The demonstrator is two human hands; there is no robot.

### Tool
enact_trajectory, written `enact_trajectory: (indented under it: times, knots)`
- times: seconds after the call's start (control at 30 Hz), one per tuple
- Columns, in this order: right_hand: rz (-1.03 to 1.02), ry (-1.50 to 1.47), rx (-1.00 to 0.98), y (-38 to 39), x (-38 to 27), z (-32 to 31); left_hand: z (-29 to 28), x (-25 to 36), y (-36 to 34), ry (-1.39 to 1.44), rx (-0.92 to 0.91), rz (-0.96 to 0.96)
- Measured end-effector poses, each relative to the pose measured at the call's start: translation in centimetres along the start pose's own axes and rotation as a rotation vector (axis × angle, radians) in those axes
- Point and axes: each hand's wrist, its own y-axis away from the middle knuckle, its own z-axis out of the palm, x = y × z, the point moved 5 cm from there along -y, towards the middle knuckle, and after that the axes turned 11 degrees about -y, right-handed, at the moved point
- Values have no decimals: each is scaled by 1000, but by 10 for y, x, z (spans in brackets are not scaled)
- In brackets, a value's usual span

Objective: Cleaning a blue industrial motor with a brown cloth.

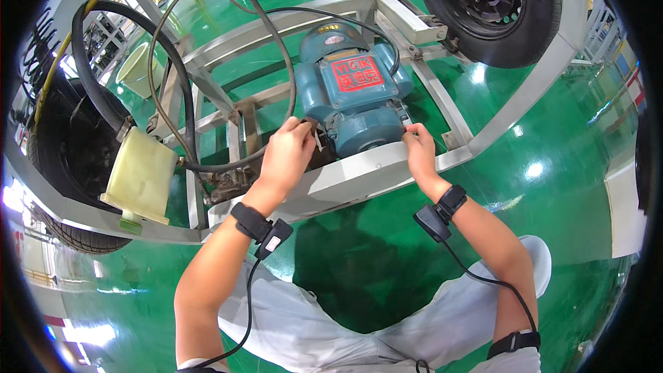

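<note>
A blue-green electric motor (353,83) with a red plate on top sits in a grey metal frame (359,178). At its near left corner, my left hand (284,155) is closed, thumb and fingers pinched together beside a dark metal part (322,145). What these fingers grip, if anything, is hidden. My right hand (421,155) is closed at the motor's near right corner, fingertips against its edge just above the frame's front beam. Anything between those fingers is too small to make out. Each wrist wears a black strap with a small cabled box.
A yellowish plastic reservoir (141,173) with thick black hoses (185,90) stands at the left. One hose passes close to my left hand. A black tyre (494,7) is at the far right, another (83,145) at the left. A pale bucket (140,71) stands behind on the green floor.
</note>
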Motion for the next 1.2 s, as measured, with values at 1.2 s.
enact_trajectory:
  times: [1.2]
  knots:
    - [35, 107, 55, 0, -7, 1, 5, 21, -25, -70, -204, 155]
